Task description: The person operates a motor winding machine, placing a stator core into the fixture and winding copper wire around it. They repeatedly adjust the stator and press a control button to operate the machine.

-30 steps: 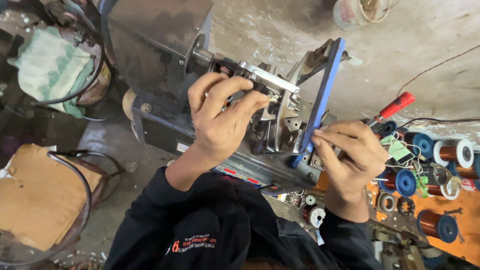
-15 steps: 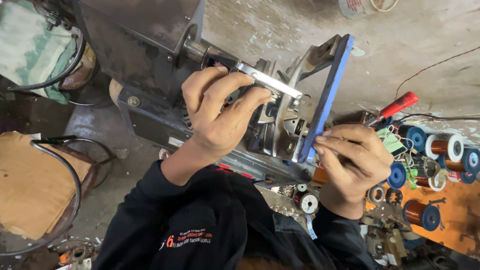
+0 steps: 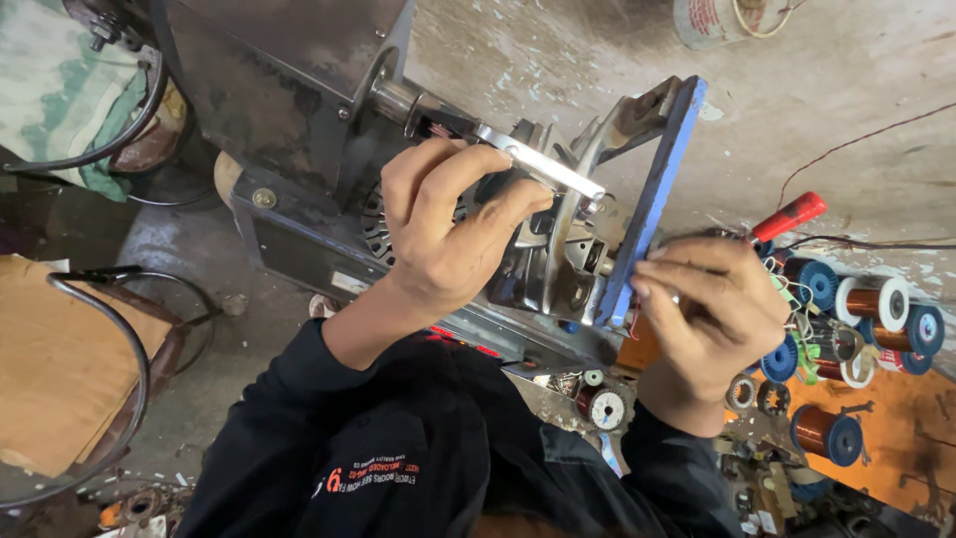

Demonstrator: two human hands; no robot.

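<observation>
We look down on a big dark metal machine (image 3: pixel 289 110) filling the ten to twelve o'clock part of the view, with a shiny shaft running out of it toward the centre. At the end of that shaft sits a metal winding head (image 3: pixel 558 259), framed at three o'clock by an upright blue bar (image 3: pixel 652 199). Our left hand (image 3: pixel 448 234) lies over the head at the centre, fingers curled round its near side and thumb pressed on top, just under a flat bright metal strip (image 3: pixel 543 164). Our right hand (image 3: pixel 712 314), at four o'clock, has its fingers pressed together and rests against the foot of the blue bar; whether it pinches anything we cannot tell. Beyond it, at three to four o'clock, lie spools of copper wire (image 3: pixel 876 304) and a red-handled tool (image 3: pixel 787 217).
</observation>
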